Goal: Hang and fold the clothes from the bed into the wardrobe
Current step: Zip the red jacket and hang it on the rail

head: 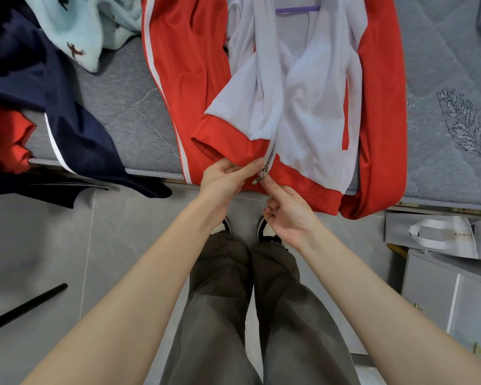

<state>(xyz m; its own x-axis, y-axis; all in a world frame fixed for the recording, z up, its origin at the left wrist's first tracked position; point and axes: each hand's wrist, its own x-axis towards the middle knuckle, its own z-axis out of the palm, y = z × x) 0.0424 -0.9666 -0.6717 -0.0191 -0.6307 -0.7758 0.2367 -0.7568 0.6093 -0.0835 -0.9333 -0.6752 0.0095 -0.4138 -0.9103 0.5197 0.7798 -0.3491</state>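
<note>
Left hand [222, 177] pinches red jacket [381, 107] hem at centre frame; right hand [288, 215], fingers curled, index touching zip slider [264, 171]; jacket lies open, white lining up

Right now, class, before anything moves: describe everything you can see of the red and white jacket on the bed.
The jacket looks like smooth sports fabric, with red sleeves and hem, a whitish body and a white stripe down one sleeve. It lies unzipped on the grey mattress, hem at the near edge. A purple hanger sits inside its neck. The left hand pinches the hem beside the zip slider, and the right hand stretches a forefinger up to it.
</note>
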